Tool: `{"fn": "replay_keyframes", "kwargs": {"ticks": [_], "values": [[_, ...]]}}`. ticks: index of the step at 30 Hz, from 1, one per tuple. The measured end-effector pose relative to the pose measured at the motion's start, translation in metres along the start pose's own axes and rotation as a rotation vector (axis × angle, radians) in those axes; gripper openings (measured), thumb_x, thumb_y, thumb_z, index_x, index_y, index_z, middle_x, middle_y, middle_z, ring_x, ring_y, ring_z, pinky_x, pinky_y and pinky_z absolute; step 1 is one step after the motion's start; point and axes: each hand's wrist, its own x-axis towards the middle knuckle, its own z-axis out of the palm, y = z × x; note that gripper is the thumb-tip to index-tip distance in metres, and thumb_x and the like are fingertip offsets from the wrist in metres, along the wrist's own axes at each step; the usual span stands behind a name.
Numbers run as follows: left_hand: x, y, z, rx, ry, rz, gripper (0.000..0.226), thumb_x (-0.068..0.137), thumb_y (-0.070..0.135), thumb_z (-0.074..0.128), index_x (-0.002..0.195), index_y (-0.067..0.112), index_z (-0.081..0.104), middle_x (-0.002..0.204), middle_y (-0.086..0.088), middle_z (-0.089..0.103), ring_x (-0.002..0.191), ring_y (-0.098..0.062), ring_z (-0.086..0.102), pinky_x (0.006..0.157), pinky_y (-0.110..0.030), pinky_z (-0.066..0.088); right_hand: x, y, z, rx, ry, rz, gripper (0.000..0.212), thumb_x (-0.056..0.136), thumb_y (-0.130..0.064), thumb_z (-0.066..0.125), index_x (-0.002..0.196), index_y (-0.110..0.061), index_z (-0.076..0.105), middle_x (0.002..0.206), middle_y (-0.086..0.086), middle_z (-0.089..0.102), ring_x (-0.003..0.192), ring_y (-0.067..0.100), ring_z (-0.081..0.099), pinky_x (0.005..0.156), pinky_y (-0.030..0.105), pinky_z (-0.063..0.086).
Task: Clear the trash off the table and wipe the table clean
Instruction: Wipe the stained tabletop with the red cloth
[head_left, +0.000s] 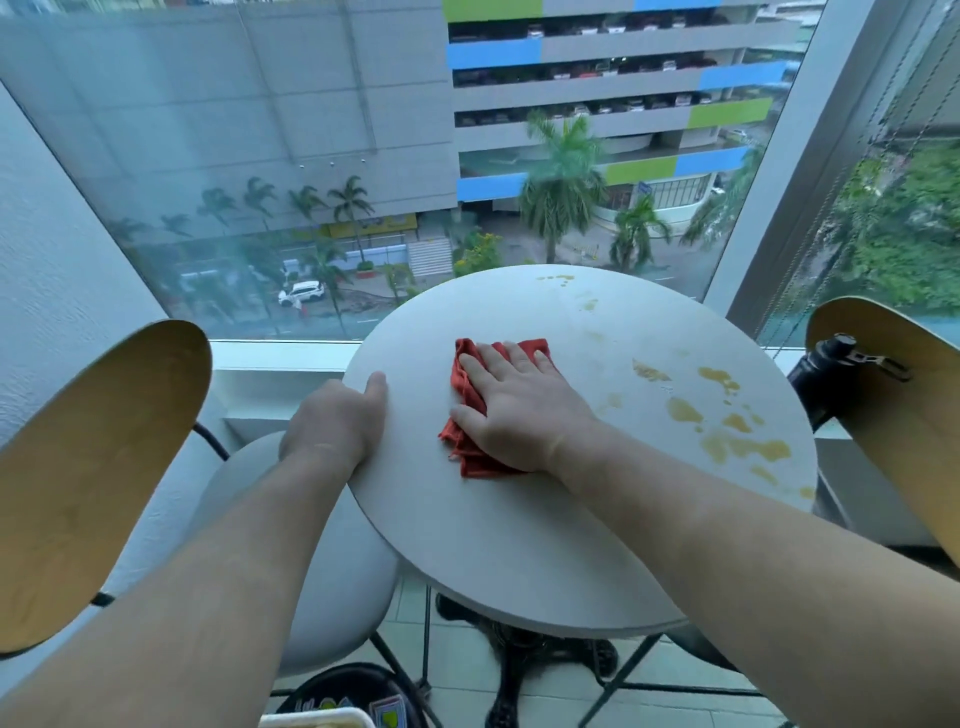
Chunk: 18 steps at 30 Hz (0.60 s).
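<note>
Two hands on white table (519, 545): right hand (519, 410) flat, fingers straight, presses red cloth (467, 460) mid-table; left hand (337, 421) grips left rim. Yellow stains (737, 447) right side. Black bottle (826, 364) far right, contents unseen.

Right hand (519, 410) presses a red cloth (462, 447) flat on the stained round table (519, 545); left hand (332, 421) grips its edge
</note>
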Motion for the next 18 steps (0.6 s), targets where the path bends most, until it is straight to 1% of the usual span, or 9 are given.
{"fn": "replay_keyframes", "kwargs": {"ticks": [2,7,10,13,16,18], "values": [[0.0,-0.001,-0.001,-0.008,0.008,-0.001,0.076,0.098,0.068,0.036,0.137,0.005,0.056,0.138,-0.019,0.062,0.127,-0.038,0.057,0.099,-0.044,0.044,-0.012,-0.013,0.004,0.001,0.015,-0.03,0.075,0.103,-0.062,0.025,0.168,-0.028,0.01,0.176,-0.002,0.004,0.162,0.024,0.0,0.13,0.048,-0.001],[-0.006,0.001,-0.004,0.012,0.006,-0.002,0.078,0.099,0.067,0.035,0.14,0.003,0.055,0.142,-0.021,0.059,0.129,-0.04,0.056,0.103,-0.046,0.043,-0.058,-0.034,0.012,0.02,0.038,-0.067,0.074,0.103,-0.059,0.029,0.168,-0.029,0.01,0.176,-0.004,0.004,0.162,0.02,0.0,0.13,0.046,0.0],[-0.011,0.005,-0.005,0.008,0.006,0.022,0.076,0.1,0.065,0.037,0.138,0.002,0.054,0.14,-0.021,0.06,0.128,-0.04,0.056,0.1,-0.045,0.043,-0.09,-0.027,0.013,0.014,0.028,-0.079,0.072,0.104,-0.058,0.029,0.168,-0.032,0.008,0.176,-0.008,0.002,0.162,0.015,-0.003,0.131,0.042,-0.003],[-0.019,0.004,-0.005,0.002,0.025,0.036,0.071,0.1,0.062,0.039,0.136,0.002,0.053,0.136,-0.021,0.061,0.125,-0.042,0.058,0.091,-0.045,0.043,-0.115,-0.013,0.011,-0.004,0.016,-0.063,0.07,0.105,-0.06,0.028,0.167,-0.037,0.006,0.175,-0.012,0.001,0.161,0.01,-0.004,0.131,0.038,-0.003],[-0.03,-0.001,-0.002,-0.012,0.023,0.052,0.07,0.099,0.06,0.043,0.138,0.001,0.048,0.137,-0.022,0.06,0.126,-0.044,0.057,0.095,-0.047,0.045,-0.116,-0.002,0.006,-0.013,0.008,-0.021,0.068,0.106,-0.059,0.029,0.167,-0.037,0.008,0.175,-0.013,0.003,0.161,0.009,-0.002,0.131,0.038,-0.001],[-0.041,-0.006,0.003,-0.011,0.021,0.077,0.073,0.099,0.058,0.043,0.142,-0.001,0.041,0.142,-0.024,0.055,0.129,-0.045,0.054,0.097,-0.05,0.045,-0.107,0.0,0.006,-0.008,0.006,0.01,0.068,0.106,-0.058,0.028,0.167,-0.036,0.009,0.175,-0.012,0.003,0.161,0.01,-0.001,0.131,0.038,-0.001]]}}
